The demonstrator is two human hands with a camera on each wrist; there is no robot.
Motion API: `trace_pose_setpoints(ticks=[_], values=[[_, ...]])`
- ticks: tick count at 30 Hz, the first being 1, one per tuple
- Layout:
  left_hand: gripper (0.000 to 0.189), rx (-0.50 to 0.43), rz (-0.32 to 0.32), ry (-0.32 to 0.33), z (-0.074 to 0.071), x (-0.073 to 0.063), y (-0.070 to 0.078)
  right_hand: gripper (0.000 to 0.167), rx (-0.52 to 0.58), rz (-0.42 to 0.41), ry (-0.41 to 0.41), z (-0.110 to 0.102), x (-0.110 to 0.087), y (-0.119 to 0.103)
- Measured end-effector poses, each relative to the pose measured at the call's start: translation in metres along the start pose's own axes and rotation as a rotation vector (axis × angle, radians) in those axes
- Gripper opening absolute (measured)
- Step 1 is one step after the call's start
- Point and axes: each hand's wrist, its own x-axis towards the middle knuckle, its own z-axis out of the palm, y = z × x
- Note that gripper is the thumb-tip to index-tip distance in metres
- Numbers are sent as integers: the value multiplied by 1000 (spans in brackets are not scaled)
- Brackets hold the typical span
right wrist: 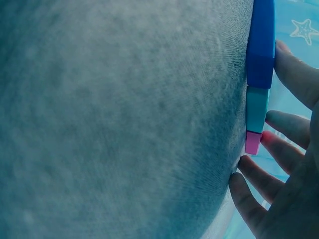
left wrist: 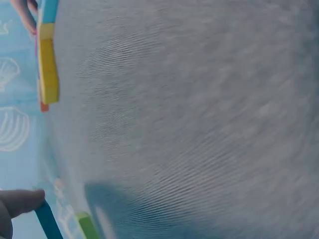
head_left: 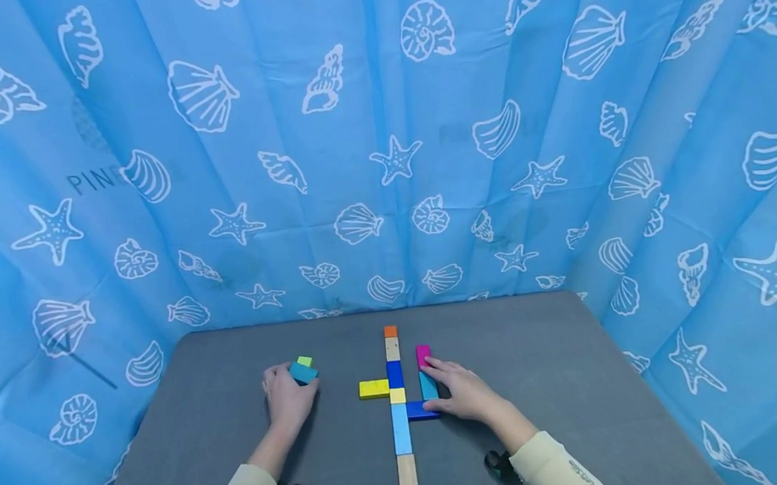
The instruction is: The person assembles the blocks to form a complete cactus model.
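Note:
My left hand [head_left: 290, 399] pinches a teal block [head_left: 303, 372] at the left of the table, its thumb showing against the block [left wrist: 48, 221] in the left wrist view. Just beyond it is a lime green block [head_left: 305, 362], partly hidden by the teal one. On the other side, my right hand [head_left: 467, 392] rests with spread fingers over a short arm of blocks. Its fingertips touch near a magenta block [head_left: 423, 354] and a turquoise block [head_left: 429, 386] laid end to end. The thumb lies on a dark blue block [head_left: 418, 411] set crosswise.
A line of blocks runs up the middle of the grey table [head_left: 505, 332], from a long wooden block [head_left: 409, 484] to an orange block [head_left: 391, 331]. A yellow block [head_left: 374, 389] juts left from it. Behind hangs a blue shell-print curtain [head_left: 390, 257].

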Motion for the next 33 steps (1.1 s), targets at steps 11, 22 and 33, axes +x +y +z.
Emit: trace_pose_setpoints(ticks=[11, 22, 33], values=[[69, 38, 210, -289, 3, 5, 26, 75, -5, 6, -1, 1, 0, 2], [68, 87, 255, -478, 20, 25, 39, 74, 9, -3, -2, -2, -1, 1], [67, 94, 237, -581, 44, 41, 31, 73, 21, -22, -6, -3, -3, 1]])
